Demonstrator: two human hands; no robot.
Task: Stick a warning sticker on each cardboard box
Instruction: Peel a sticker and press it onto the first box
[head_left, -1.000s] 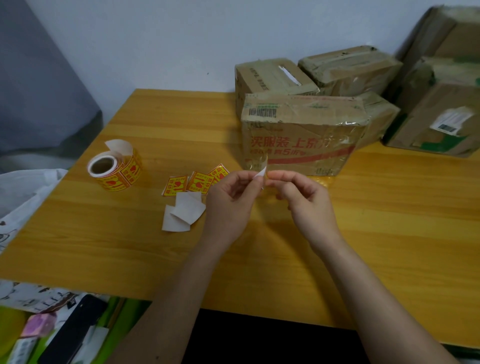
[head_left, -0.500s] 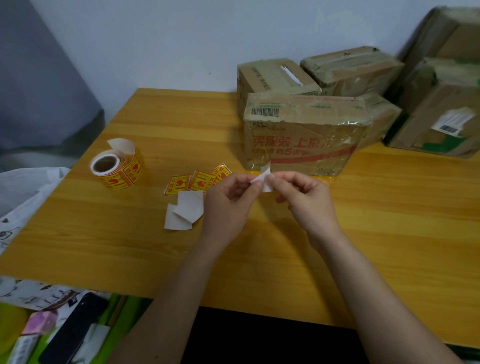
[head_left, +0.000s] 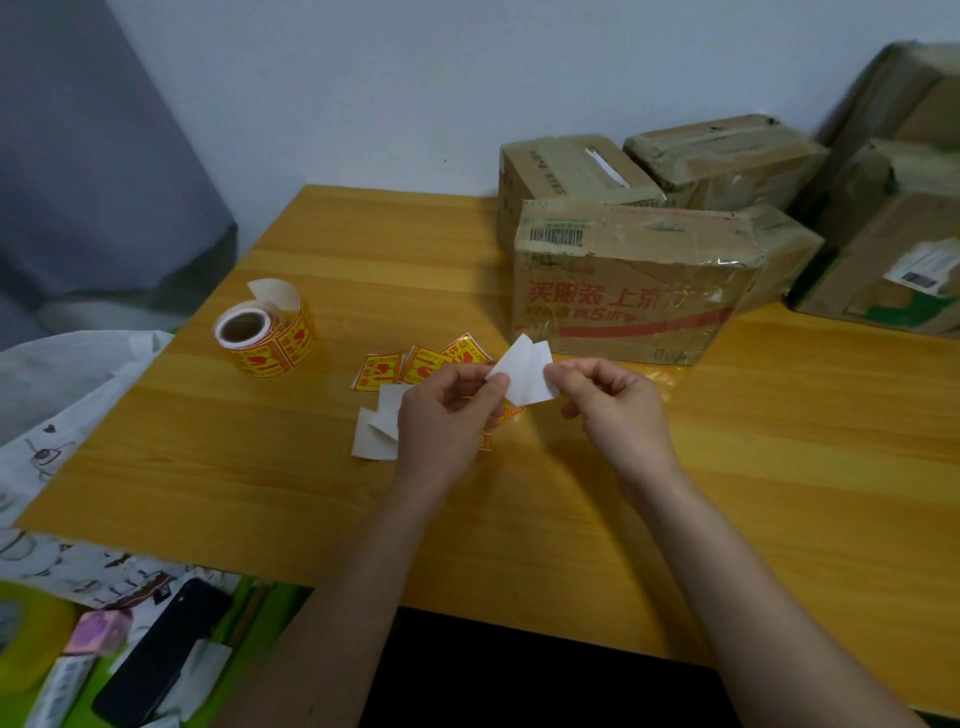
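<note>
The person is holding a warning sticker (head_left: 525, 375) above the wooden table (head_left: 727, 447), white backing side up, apparently to peel it before application. The left hand (head_left: 441, 410) is pinching one white flap between thumb and curled fingers; the right hand (head_left: 610, 402) is pinching the opposite edge. The printed cardboard box (head_left: 623, 291) is standing just beyond the hands. The sticker roll (head_left: 267, 338) and loose stickers (head_left: 410, 366) are lying to the left, within reach.
</note>
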